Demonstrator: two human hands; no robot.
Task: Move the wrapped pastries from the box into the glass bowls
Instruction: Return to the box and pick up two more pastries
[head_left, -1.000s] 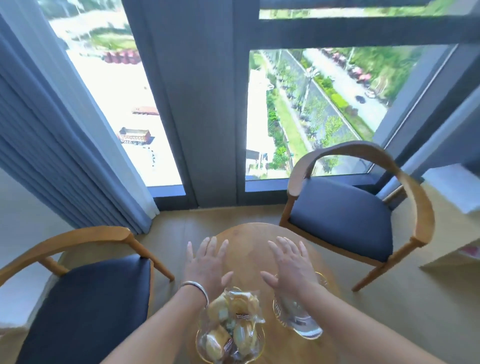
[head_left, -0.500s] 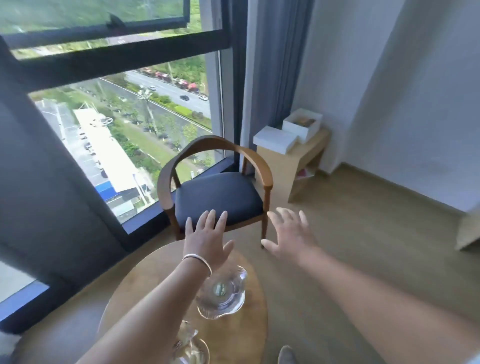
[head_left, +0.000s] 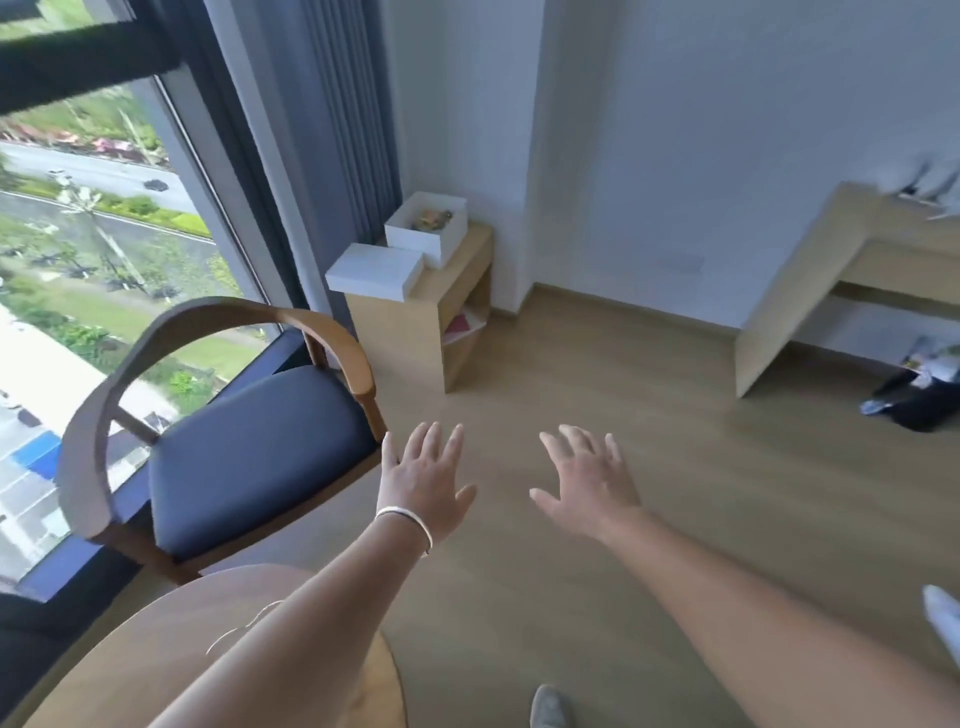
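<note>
An open white box (head_left: 423, 234) stands on a small wooden side cabinet (head_left: 415, 332) by the curtain, with wrapped pastries (head_left: 432, 218) showing inside. Its white lid (head_left: 374, 270) lies in front of it. My left hand (head_left: 421, 480), with a silver bangle at the wrist, and my right hand (head_left: 589, 480) are both stretched out over the floor, fingers spread, holding nothing, well short of the box. Only a faint rim of a glass bowl (head_left: 244, 626) shows beside my left forearm on the round wooden table (head_left: 130, 660).
A wooden armchair with a dark blue seat (head_left: 249, 452) stands left of my hands, between table and cabinet. A light wooden desk (head_left: 852, 280) is at the right wall with dark items (head_left: 914, 400) on the floor under it. A large window fills the left.
The view has swung right, away from the table and bowls, toward the side cabinet. Both hands stay open and spread, now over the floor instead of over the table.
</note>
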